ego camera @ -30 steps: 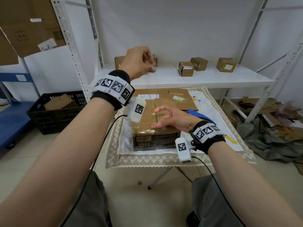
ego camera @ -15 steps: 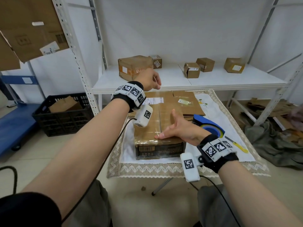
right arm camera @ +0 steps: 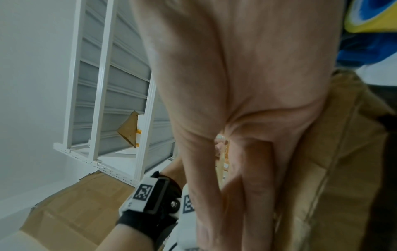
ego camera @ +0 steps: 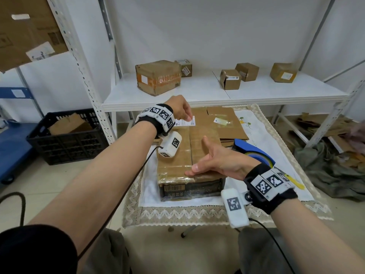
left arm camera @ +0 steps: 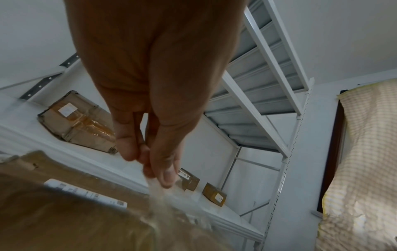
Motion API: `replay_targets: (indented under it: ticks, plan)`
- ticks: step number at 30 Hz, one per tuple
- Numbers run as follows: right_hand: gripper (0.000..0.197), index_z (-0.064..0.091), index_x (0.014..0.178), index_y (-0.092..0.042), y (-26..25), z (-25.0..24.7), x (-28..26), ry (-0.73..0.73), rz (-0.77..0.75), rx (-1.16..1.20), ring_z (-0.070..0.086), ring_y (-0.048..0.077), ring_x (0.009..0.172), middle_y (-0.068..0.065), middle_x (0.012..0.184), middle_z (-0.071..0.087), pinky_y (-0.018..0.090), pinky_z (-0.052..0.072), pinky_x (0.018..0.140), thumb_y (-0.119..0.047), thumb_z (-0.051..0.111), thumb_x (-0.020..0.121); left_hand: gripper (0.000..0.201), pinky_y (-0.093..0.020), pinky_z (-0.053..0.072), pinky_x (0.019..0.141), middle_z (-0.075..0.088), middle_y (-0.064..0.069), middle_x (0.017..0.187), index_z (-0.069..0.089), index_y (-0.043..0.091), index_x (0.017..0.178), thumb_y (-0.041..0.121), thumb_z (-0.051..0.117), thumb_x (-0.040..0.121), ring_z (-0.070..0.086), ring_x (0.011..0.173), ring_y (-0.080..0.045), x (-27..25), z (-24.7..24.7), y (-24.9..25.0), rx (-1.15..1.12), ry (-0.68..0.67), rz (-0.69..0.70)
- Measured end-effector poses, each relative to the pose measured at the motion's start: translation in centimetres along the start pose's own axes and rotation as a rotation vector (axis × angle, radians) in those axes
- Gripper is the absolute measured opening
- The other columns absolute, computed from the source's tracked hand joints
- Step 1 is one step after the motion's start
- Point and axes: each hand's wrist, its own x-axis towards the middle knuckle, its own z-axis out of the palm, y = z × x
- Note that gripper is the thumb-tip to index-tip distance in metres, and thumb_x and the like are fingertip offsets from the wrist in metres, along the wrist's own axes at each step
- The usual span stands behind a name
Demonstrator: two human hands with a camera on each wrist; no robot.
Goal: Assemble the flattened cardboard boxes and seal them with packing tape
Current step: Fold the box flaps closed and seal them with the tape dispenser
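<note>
Tape (left arm camera: 171, 200) is being pinched in the left hand (ego camera: 178, 107) over the closed box (ego camera: 189, 159) on the table (ego camera: 197, 212); the right hand (ego camera: 219, 161), fingers straight, is pressing its near edge. Sealing looks nearly finished; flattened cardboard (ego camera: 223, 123) is waiting behind.

White walls (ego camera: 217, 26) are enclosing a storeroom where a white metal shelf (ego camera: 197, 93) is standing over a lace-edged cloth (ego camera: 177, 212) covering the tabletop. A black plastic crate (ego camera: 67, 139) is sitting on the pale tiled floor (ego camera: 39, 175) beside a blue cart (ego camera: 11, 139), while grey fabric (ego camera: 331, 171) is lying heaped at right.
</note>
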Motion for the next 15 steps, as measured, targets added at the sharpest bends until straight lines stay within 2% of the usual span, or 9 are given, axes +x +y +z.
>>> replay_targets:
  ticks: [2, 6, 9, 12, 15]
  plan:
    - [0.124, -0.036, 0.151, -0.014, 0.0, 0.0, 0.0, -0.004, 0.001, -0.012, 0.074, 0.032, 0.103, 0.02, 0.103, 0.077, 0.028, 0.06, 0.081, 0.007, 0.069, 0.089, 0.009, -0.022, 0.051, 0.065, 0.074, -0.002, 0.086, 0.08, 0.015, 0.092, 0.012, 0.083, 0.084, 0.058, 0.068, -0.012, 0.4, 0.4, -0.4, 0.0, -0.02, -0.003]
    - [0.126, -0.035, 0.152, -0.015, 0.1, 0.0, 0.0, -0.009, 0.0, -0.015, 0.072, 0.035, 0.11, 0.021, 0.103, 0.077, 0.031, 0.06, 0.089, 0.006, 0.071, 0.088, 0.006, -0.029, 0.054, 0.074, 0.074, -0.002, 0.087, 0.079, 0.017, 0.089, 0.014, 0.082, 0.084, 0.06, 0.072, -0.013, 0.8, 1.1, -1.3, -0.023, -0.056, 0.0]
    - [0.125, -0.033, 0.154, -0.015, 0.1, 0.0, 0.0, -0.012, 0.001, -0.011, 0.071, 0.036, 0.112, 0.021, 0.103, 0.077, 0.033, 0.06, 0.09, 0.007, 0.071, 0.087, 0.005, -0.027, 0.053, 0.071, 0.073, -0.001, 0.084, 0.079, 0.016, 0.089, 0.014, 0.081, 0.085, 0.059, 0.07, -0.013, 1.0, 1.4, -1.7, -0.041, -0.063, 0.018]
    - [0.125, -0.032, 0.154, -0.016, 0.1, 0.0, -0.1, -0.014, -0.001, -0.022, 0.073, 0.033, 0.107, 0.019, 0.1, 0.077, 0.03, 0.06, 0.086, 0.007, 0.07, 0.087, 0.006, -0.024, 0.053, 0.069, 0.07, 0.003, 0.079, 0.079, 0.013, 0.093, 0.013, 0.079, 0.087, 0.059, 0.069, -0.011, 1.2, 1.6, -1.8, -0.056, -0.076, 0.012]
    - [0.125, -0.033, 0.154, -0.017, 0.1, 0.0, -0.1, -0.018, -0.005, -0.025, 0.073, 0.032, 0.107, 0.021, 0.101, 0.077, 0.031, 0.06, 0.087, 0.008, 0.07, 0.088, 0.01, -0.017, 0.048, 0.062, 0.068, 0.006, 0.076, 0.079, 0.009, 0.099, 0.013, 0.077, 0.089, 0.057, 0.066, -0.006, 1.2, 1.9, -1.8, -0.051, -0.072, -0.002]
